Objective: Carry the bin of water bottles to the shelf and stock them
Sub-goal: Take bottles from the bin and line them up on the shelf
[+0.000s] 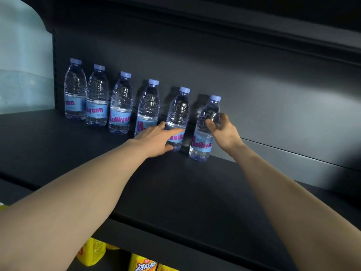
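Several clear water bottles with pale blue caps and blue labels stand upright in a row along the back of a black shelf (175, 192). My right hand (224, 130) grips the rightmost bottle (205, 132) around its upper body, its base resting on the shelf. My left hand (156, 139) wraps the lower part of the bottle beside it (178, 112). Left of these, apart from both hands, stand the remaining bottles of the row (121, 106). No bin shows in the head view.
The shelf's dark back panel (254, 85) rises behind the row, with another shelf (254, 26) overhead. Yellow drink packs (142, 263) sit on the level below. A pale wall (23, 65) lies to the left. Bare shelf surface extends right of the bottles.
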Demonstrator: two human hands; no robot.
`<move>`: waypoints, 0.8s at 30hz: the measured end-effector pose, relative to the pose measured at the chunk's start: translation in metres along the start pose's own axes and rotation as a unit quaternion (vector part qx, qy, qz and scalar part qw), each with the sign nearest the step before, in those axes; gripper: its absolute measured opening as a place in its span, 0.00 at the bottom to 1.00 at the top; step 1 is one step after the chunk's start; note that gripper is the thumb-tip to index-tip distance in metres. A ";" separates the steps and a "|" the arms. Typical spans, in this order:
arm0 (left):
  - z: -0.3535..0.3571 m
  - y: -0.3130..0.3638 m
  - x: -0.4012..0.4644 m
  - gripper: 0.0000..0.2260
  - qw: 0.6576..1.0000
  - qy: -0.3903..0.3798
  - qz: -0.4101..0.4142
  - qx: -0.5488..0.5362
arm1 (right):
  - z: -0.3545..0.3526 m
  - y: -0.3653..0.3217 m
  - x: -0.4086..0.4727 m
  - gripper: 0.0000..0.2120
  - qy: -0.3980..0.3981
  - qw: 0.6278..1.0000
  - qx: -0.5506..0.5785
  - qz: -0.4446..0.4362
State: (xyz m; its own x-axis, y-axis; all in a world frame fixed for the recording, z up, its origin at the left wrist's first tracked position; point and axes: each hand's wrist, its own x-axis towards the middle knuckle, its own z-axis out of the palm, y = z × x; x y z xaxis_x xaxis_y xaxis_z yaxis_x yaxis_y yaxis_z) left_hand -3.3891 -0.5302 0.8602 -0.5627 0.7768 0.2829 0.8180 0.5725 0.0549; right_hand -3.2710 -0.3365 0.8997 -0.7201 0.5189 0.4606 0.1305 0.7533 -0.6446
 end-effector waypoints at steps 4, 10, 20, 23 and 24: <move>-0.001 0.001 0.000 0.30 1.000 -0.002 -0.002 0.003 | 0.000 0.002 0.000 0.21 -0.007 1.000 -0.005 0.005; -0.002 0.002 -0.002 0.30 1.000 -0.010 -0.004 0.006 | 0.000 0.000 -0.003 0.20 -0.023 1.000 -0.002 0.008; -0.023 0.008 -0.029 0.19 0.993 0.116 0.003 -0.026 | -0.008 -0.023 -0.044 0.24 0.110 0.961 -0.250 -0.039; -0.031 0.013 -0.060 0.16 0.980 0.190 0.000 -0.065 | -0.010 -0.042 -0.082 0.19 0.134 0.920 -0.360 -0.076; -0.033 0.014 -0.073 0.15 0.976 0.204 0.001 -0.075 | -0.009 -0.048 -0.099 0.18 0.136 0.908 -0.388 -0.083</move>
State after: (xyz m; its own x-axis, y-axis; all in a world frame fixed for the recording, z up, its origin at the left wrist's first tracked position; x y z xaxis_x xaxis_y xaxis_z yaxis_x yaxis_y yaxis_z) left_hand -3.3326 -0.5878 0.8721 -0.4921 0.5916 0.6386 0.8443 0.5031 0.1846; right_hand -3.2000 -0.4201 0.8908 -0.5932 0.3724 0.7138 0.5521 0.8335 0.0240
